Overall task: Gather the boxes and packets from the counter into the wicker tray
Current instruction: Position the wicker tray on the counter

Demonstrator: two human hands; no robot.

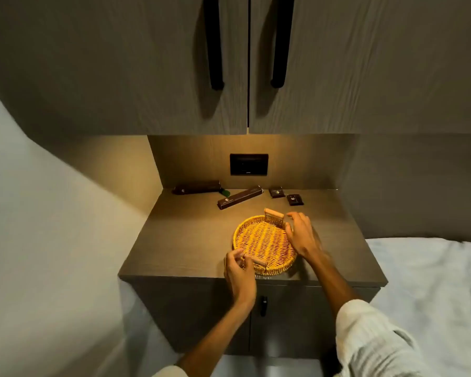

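**Both hands at the wicker tray, boxes and packets lying behind it**

The round wicker tray (264,244) sits near the front of the brown surface (180,240), lit warmly from under the overhead cabinet (147,63). Nothing lies inside it. It has two wooden handles, one at the far rim (274,214) and one at the near rim (259,261).

The left hand (238,270) is at the near edge of the tray, its fingers curled beside the near handle; whether they actually grip the rim or handle cannot be told. The right hand (301,235) rests over the tray's right rim with the fingers spread and bent downward, next to the far handle; its hold is also unclear.

Behind the tray, towards the back wall, lie four dark items. A long dark box (196,187) lies at the back left, with a small green object (225,192) at its right end. A second long box (239,197) lies at a slant just to the right. Two small dark packets sit further right: one (276,192) nearer the wall, the other (295,200) just beside it.

A black socket plate (248,164) is set in the back wall, and a white bed (433,281) lies to the right
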